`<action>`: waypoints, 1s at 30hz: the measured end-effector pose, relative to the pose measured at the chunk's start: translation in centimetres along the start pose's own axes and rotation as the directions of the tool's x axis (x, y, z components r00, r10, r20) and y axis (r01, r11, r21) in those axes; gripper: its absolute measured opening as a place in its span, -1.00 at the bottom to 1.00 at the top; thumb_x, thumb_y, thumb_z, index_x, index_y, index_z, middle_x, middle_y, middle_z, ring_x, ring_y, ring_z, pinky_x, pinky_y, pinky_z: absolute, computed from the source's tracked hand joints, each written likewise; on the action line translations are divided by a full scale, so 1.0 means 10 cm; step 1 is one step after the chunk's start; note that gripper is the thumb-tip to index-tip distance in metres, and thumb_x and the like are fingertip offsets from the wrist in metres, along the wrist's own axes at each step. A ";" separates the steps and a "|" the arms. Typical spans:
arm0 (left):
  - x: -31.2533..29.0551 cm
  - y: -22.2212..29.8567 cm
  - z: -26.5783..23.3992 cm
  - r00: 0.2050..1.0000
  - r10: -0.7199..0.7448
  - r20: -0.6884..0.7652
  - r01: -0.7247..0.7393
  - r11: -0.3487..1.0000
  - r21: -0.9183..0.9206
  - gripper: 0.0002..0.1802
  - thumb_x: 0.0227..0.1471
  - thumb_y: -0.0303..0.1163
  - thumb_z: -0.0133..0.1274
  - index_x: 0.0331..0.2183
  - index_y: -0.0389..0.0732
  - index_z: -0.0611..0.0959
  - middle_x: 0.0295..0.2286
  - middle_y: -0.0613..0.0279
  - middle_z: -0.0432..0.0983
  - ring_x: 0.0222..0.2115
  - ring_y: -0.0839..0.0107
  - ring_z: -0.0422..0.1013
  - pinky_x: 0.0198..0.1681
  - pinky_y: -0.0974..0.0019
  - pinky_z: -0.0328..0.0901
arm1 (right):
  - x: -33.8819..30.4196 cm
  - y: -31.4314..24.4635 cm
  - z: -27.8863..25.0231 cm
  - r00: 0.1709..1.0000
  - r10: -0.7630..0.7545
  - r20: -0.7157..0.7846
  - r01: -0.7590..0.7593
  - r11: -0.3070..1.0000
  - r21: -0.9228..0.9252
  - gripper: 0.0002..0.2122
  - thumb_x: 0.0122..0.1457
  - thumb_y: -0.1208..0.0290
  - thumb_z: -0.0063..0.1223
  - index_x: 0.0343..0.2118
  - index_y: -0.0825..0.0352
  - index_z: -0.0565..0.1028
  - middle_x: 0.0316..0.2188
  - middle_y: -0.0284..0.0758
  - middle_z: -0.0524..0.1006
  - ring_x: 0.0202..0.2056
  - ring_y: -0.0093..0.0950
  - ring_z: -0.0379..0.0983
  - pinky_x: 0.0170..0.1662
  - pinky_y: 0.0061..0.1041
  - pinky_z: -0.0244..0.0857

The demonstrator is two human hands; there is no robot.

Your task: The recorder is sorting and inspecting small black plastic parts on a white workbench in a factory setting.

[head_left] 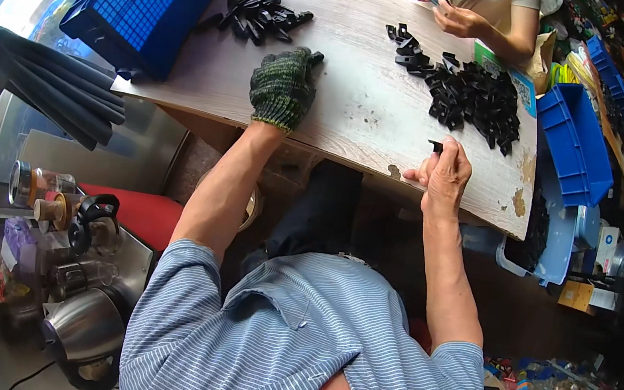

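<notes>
My left hand (284, 87), in a dark green knitted glove, is closed near the table's front edge. The end of a black plastic piece (316, 58) sticks out by its index finger; the glove hides the rest. My bare right hand (447, 173) pinches a small black plastic part (435, 146) between thumb and fingers, above the front edge. Beyond my left hand lies a loose pile of long black plastic pieces (257, 13). A larger heap of small black plastic parts (475, 102) spreads beyond my right hand.
A blue mesh-sided crate (135, 3) stands tilted at the table's (351, 96) left end. Across the table, a co-worker's hands (456, 16) hold a small part. Blue bins (577, 146) sit off the right edge. A steel kettle (87, 323) stands at lower left.
</notes>
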State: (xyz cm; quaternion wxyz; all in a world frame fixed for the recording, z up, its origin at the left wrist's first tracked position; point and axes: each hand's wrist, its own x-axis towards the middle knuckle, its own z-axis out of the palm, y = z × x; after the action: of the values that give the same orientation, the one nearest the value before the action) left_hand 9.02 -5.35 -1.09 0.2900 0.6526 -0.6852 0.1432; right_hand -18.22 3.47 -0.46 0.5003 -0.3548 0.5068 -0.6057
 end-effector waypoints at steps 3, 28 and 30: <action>-0.03 0.10 -0.06 0.995 0.032 -0.093 -0.030 0.999 0.014 -0.67 0.10 -0.08 0.09 -0.43 -0.17 0.63 -0.50 0.07 0.56 -0.40 0.06 0.48 -0.35 -0.02 0.37 | -0.01 -0.03 0.00 1.000 -0.009 -0.023 0.009 1.000 0.005 -0.71 0.34 0.16 -0.08 -0.45 0.24 0.38 -0.84 -0.51 0.09 -0.81 -0.65 0.06 -0.66 -0.40 0.43; -0.67 1.38 -0.22 0.912 0.271 0.309 0.191 0.387 -0.902 -0.81 0.23 -0.39 -0.03 -0.18 -0.25 0.59 -0.35 -0.08 0.58 -0.31 -0.08 0.52 -0.28 0.05 0.38 | -0.08 -0.03 0.04 0.986 -0.024 -0.167 0.026 1.000 0.014 -0.69 0.34 0.19 -0.10 -0.49 0.28 0.30 -0.72 -0.46 0.24 -0.79 -0.49 0.36 -0.76 -0.51 0.32; -0.70 1.47 -0.19 0.939 0.209 0.272 0.194 0.332 -0.923 -0.74 0.24 -0.38 -0.04 -0.09 -0.28 0.56 -0.31 -0.05 0.57 -0.31 0.05 0.52 -0.25 0.15 0.38 | -0.10 -0.07 0.05 0.980 -0.040 -0.195 0.043 0.999 0.010 -0.69 0.33 0.24 -0.07 -0.53 0.27 0.30 -0.71 -0.47 0.26 -0.75 -0.58 0.29 -0.69 -0.55 0.31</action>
State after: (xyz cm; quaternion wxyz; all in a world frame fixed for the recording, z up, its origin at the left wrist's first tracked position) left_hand -5.14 3.02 -1.05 0.4882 0.3745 -0.6828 -0.3940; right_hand -17.72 4.26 0.41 0.4380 -0.3006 0.5416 -0.6515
